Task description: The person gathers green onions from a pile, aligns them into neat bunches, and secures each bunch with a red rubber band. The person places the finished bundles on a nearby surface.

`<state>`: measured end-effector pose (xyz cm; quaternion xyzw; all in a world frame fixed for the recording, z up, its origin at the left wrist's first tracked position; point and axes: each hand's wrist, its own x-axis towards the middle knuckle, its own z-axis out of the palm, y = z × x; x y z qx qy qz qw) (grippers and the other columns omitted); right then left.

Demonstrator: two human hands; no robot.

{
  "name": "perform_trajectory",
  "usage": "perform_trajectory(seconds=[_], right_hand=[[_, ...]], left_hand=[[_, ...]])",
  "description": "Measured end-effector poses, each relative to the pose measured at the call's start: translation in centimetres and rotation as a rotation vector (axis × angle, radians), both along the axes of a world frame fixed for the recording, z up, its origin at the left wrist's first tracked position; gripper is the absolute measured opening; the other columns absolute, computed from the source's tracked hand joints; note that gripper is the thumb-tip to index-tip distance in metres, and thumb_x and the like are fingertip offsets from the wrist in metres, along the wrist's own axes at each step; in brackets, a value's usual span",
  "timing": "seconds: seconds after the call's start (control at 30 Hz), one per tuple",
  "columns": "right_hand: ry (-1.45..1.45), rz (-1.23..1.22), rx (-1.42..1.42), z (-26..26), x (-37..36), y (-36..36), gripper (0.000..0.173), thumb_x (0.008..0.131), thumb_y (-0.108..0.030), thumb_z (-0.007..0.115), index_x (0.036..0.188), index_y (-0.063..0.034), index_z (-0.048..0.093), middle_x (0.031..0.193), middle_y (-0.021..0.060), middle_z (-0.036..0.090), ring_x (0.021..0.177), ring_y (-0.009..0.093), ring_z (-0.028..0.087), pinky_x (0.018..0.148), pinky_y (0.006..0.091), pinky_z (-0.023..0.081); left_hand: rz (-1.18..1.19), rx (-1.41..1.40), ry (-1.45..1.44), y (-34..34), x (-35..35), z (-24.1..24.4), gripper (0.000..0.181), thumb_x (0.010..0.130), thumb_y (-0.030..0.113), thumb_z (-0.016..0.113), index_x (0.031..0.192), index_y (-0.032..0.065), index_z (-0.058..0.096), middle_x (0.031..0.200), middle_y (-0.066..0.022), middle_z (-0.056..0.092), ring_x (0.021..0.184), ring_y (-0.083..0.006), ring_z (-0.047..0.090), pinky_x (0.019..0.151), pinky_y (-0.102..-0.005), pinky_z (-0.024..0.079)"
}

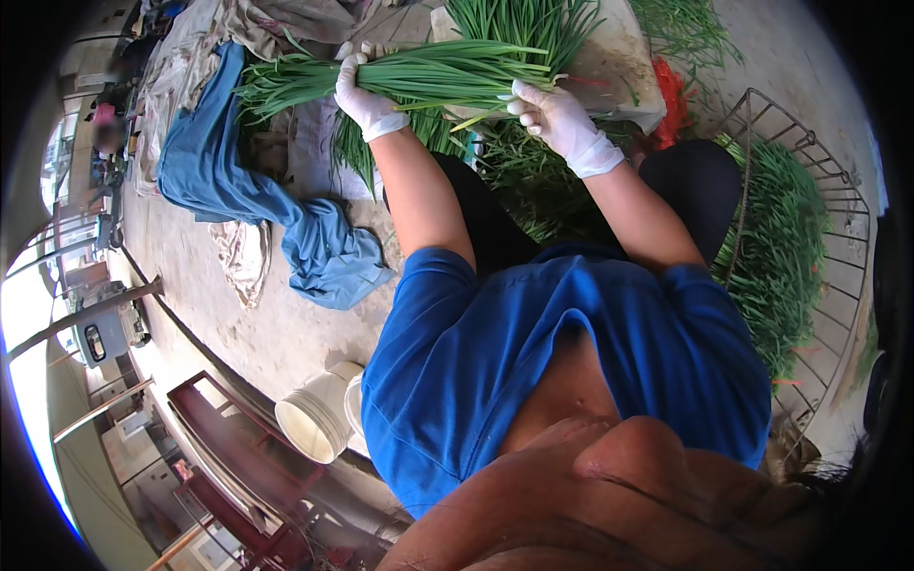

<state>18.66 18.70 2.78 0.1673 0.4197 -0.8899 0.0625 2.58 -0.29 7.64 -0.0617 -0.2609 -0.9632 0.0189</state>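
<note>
A long bunch of green garlic chives (pixel 443 71) lies across both my hands, with its leaf tips to the left. My left hand (pixel 365 100), in a thin white glove, is wrapped around the bunch near the leafy end. At the stem end, my right hand (pixel 564 128), gloved the same way, has its fingers curled on the stalks. A few yellowish leaves hang below the bunch close to the right fingers. Behind the right hand, more chives (pixel 525 28) rest on a pale block (pixel 621 57). Loose greens (pixel 550 178) lie between my knees.
To the right, a metal wire basket (pixel 846 246) holds many tied chives (pixel 778 250). Red netting or plastic (pixel 670 103) lies beside the block. Blue cloth (pixel 285 193) drapes down at the left. A white bucket (pixel 318 414) lies on its side near my left elbow. People stand far left.
</note>
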Motion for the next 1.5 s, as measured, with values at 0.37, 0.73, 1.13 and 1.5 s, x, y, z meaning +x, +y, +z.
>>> perform_trajectory(seconds=[0.37, 0.73, 1.13, 1.5], right_hand=[[0.106, 0.538, 1.048, 1.9, 7.0, 3.2, 0.035, 0.085, -0.027, 0.063, 0.114, -0.0076, 0.061, 0.071, 0.0048, 0.063, 0.059, 0.008, 0.057, 0.059, 0.0247, 0.049], [0.503, 0.035, 1.419, -0.9, 0.5, -0.7, 0.022, 0.080, -0.023, 0.063, 0.095, -0.0075, 0.066, 0.079, 0.0099, 0.066, 0.069, 0.022, 0.064, 0.061, 0.0325, 0.050], [0.274, 0.168, 1.212, -1.5, 7.1, 5.9, 0.036, 0.079, -0.029, 0.069, 0.102, -0.0020, 0.065, 0.092, 0.0112, 0.064, 0.080, 0.017, 0.062, 0.073, 0.0279, 0.048], [0.178, -0.300, 0.598, -3.8, 0.4, 0.5, 0.018, 0.078, -0.011, 0.069, 0.090, 0.0014, 0.066, 0.093, 0.0039, 0.063, 0.086, 0.013, 0.057, 0.082, 0.0249, 0.044]], left_hand=[[0.176, -0.071, -0.211, -2.6, -2.3, -2.1, 0.022, 0.076, 0.001, 0.050, 0.096, -0.0072, 0.051, 0.075, -0.0113, 0.053, 0.077, -0.0271, 0.057, 0.081, -0.0423, 0.050], [0.136, -0.075, -0.248, -1.2, -1.7, -1.8, 0.019, 0.076, -0.003, 0.051, 0.094, -0.0077, 0.051, 0.068, -0.0097, 0.051, 0.072, -0.0260, 0.057, 0.069, -0.0426, 0.052], [-0.008, -0.077, -0.071, -1.7, -1.4, -1.6, 0.029, 0.077, 0.004, 0.050, 0.103, -0.0082, 0.052, 0.077, -0.0117, 0.055, 0.082, -0.0264, 0.058, 0.085, -0.0431, 0.049], [0.137, -0.114, -0.156, -1.0, -1.4, -1.5, 0.021, 0.076, 0.004, 0.052, 0.095, -0.0051, 0.054, 0.074, -0.0098, 0.054, 0.080, -0.0266, 0.058, 0.081, -0.0413, 0.049]])
